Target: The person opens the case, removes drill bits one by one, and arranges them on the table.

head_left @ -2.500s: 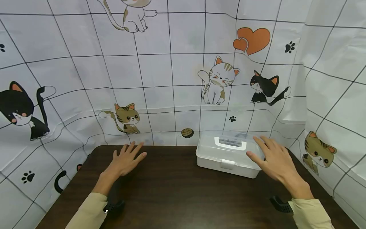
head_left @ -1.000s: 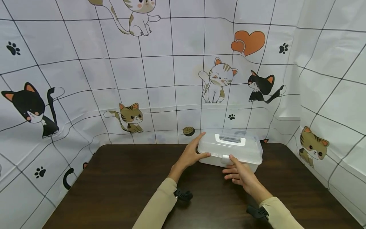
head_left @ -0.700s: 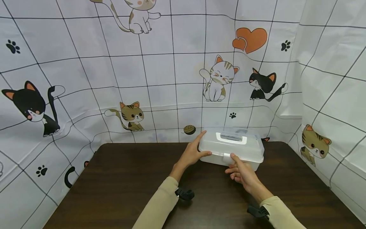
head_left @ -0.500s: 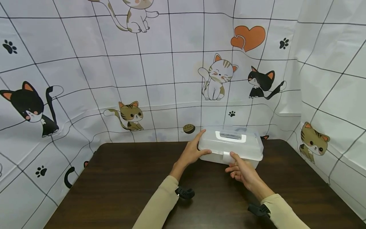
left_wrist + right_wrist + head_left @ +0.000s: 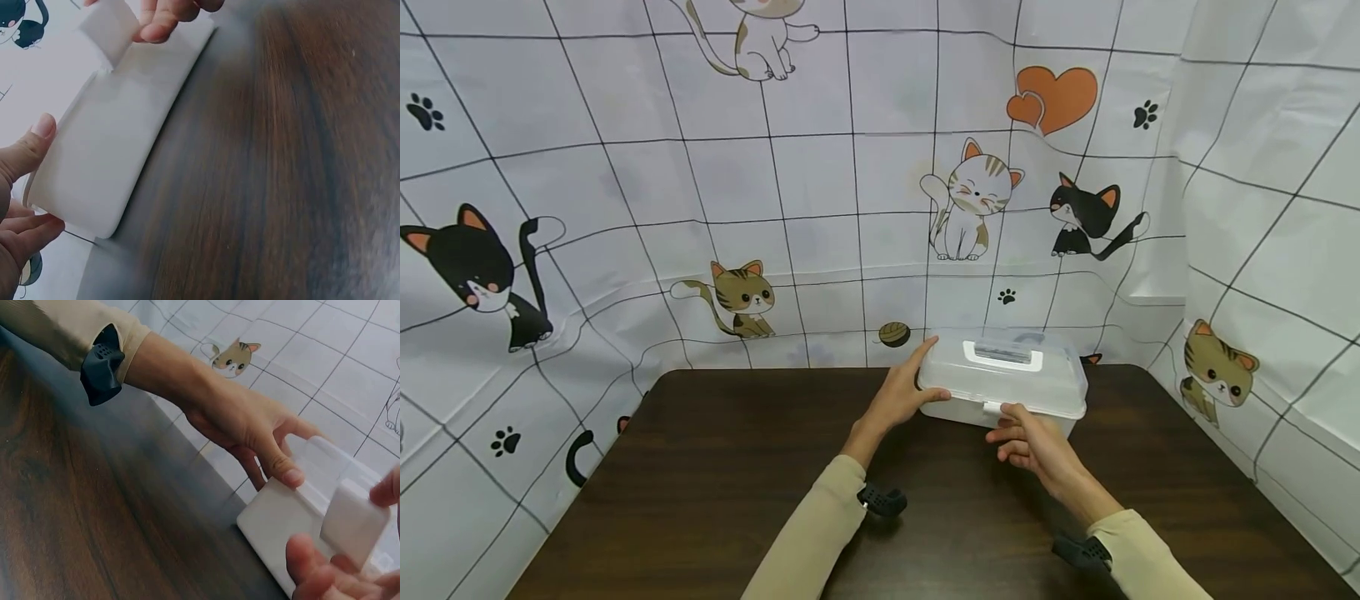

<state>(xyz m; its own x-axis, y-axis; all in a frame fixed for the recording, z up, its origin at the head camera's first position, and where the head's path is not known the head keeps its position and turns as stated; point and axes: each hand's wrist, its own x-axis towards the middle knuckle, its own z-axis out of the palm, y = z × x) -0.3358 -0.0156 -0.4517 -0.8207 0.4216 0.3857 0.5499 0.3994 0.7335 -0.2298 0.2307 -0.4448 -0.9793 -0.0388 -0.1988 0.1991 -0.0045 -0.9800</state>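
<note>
Since the frame half a second earlier, the latch (image 5: 355,519) had been tipped outward from the front of the box (image 5: 103,147), while the box itself had been left in place. The box was set near the far edge of the dark bench (image 5: 737,475), right of centre, its translucent lid (image 5: 996,383) down. Thin, stiff plastic was suggested: probably light, rather slippery and easily slid, though the contents could not be made out. A steadying hold at one end was judged best; the left end was clamped by the left grip (image 5: 895,398), thumb in front, fingers round the side. The handle (image 5: 1003,364) on the lid was judged unsafe for lifting while the latch stood out. The latch was pinched by the right grip (image 5: 1037,446); its joint was judged the most fragile part, best worked gently from the free edge.
</note>
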